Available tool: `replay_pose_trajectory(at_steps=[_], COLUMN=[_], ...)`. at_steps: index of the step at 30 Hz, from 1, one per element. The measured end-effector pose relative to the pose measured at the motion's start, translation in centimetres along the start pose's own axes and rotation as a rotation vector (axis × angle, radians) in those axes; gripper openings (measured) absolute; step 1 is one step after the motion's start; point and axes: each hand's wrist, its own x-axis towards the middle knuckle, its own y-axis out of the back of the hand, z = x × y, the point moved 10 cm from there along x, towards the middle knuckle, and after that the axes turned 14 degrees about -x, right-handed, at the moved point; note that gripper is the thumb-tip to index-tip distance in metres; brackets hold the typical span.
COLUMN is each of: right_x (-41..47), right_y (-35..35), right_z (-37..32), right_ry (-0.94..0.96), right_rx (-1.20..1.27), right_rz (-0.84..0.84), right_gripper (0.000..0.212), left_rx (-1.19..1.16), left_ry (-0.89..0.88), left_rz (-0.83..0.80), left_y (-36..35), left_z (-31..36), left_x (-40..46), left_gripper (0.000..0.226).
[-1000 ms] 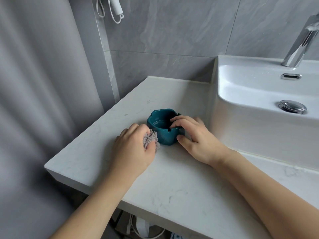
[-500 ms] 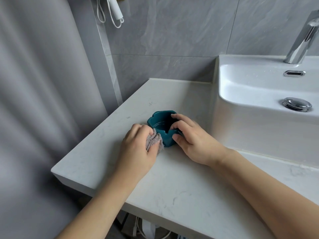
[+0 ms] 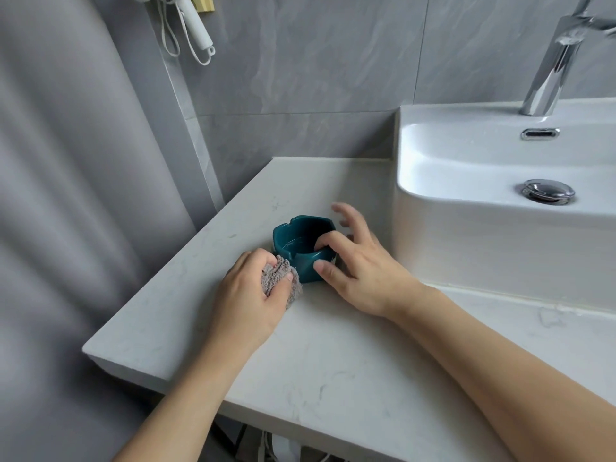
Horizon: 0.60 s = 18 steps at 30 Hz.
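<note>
Teal ashtray [image 3: 306, 268] pinched by right fingers [image 3: 330, 241], left fingers [image 3: 250, 261] grasping grey cloth [image 3: 270, 275], basin [image 3: 450, 255] beside.

Bathroom: washbasin [image 3: 466, 155], tap [image 3: 553, 61], tiled wall [image 3: 316, 61]

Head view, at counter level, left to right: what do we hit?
In order: grey curtain → left hand gripping grey cloth → teal ashtray → right hand pinching its wall → white sink → drain stopper.
</note>
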Motion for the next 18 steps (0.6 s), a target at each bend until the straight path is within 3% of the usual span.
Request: replay_pose_trajectory(at_steps=[4,7,12,18], right_x=[0.0,0.3,0.4,0.7], right_y=[-0.8,-0.6,-1.2,-1.0], right_z=[0.7,0.8,0.4,-0.6], right_ry=[-0.049,-0.040,-0.044,0.032], right_rx=[0.243,0.231,0.225,0.245], right_rz=[-0.074,-0.048,-0.060,-0.058], right_gripper=[0.018,0.012,0.011,0.012], left_rx=[-0.026,-0.064,-0.085,-0.052], left_ry=[0.027,0.039,-0.091,-0.096], left_rz=[0.011,0.042,0.103,-0.019], left_y=[0.1,0.6,1.5,0.2], left_z=[-0.3,-0.5,0.9,1.1], left_x=[0.0,0.0,-0.2,-0.1], left_gripper=[0.017,0.016,0.018,0.017])
